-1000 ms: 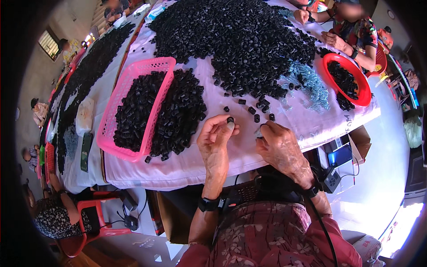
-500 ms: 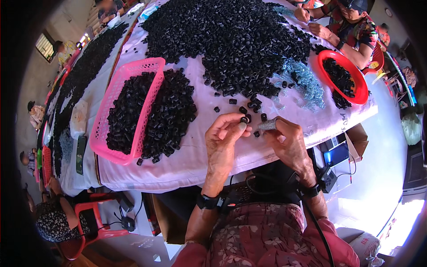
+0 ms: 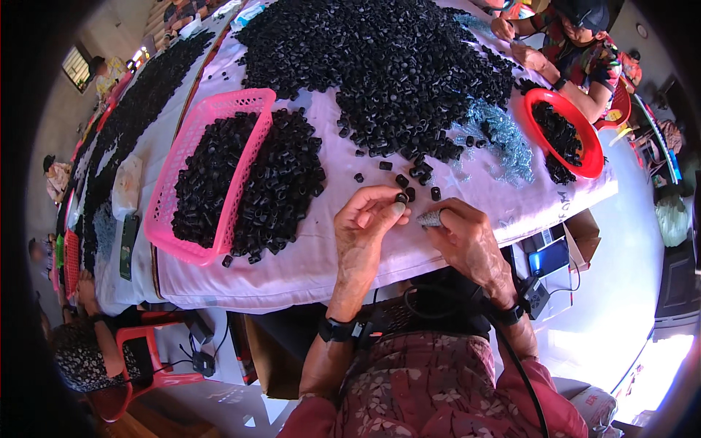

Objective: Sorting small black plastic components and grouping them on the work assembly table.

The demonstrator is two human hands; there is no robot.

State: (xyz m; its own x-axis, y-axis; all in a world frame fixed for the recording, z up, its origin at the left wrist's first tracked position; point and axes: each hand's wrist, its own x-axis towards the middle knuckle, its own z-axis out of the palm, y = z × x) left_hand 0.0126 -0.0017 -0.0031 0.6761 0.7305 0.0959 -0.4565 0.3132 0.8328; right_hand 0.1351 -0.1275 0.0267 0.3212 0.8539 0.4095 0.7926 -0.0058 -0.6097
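My left hand (image 3: 364, 226) pinches a small black plastic cap (image 3: 401, 198) between thumb and index finger. Just right of it, my right hand (image 3: 464, 235) is closed, its fingers curled toward the thumb. A grey, silvery covering (image 3: 431, 218) shows at its index finger; whether a tiny thing sits in that pinch is hidden. A few loose black caps (image 3: 402, 181) lie on the pink cloth just beyond both hands. Farther off rises a large heap of black caps (image 3: 380, 73). Clear bluish thin strips (image 3: 504, 139) lie tangled at the heap's right edge.
Left of my hands stands a pink basket (image 3: 158, 226) of black parts, with another pile (image 3: 281, 190) beside it. A red bowl (image 3: 599, 150) sits at the right edge, near a co-worker (image 3: 584, 73). A phone (image 3: 130, 248) lies on the left table.
My right index finger has curled in and points lower than before. A tiny dark piece that lay between my hands no longer shows. My left hand keeps its pinch on the cap.
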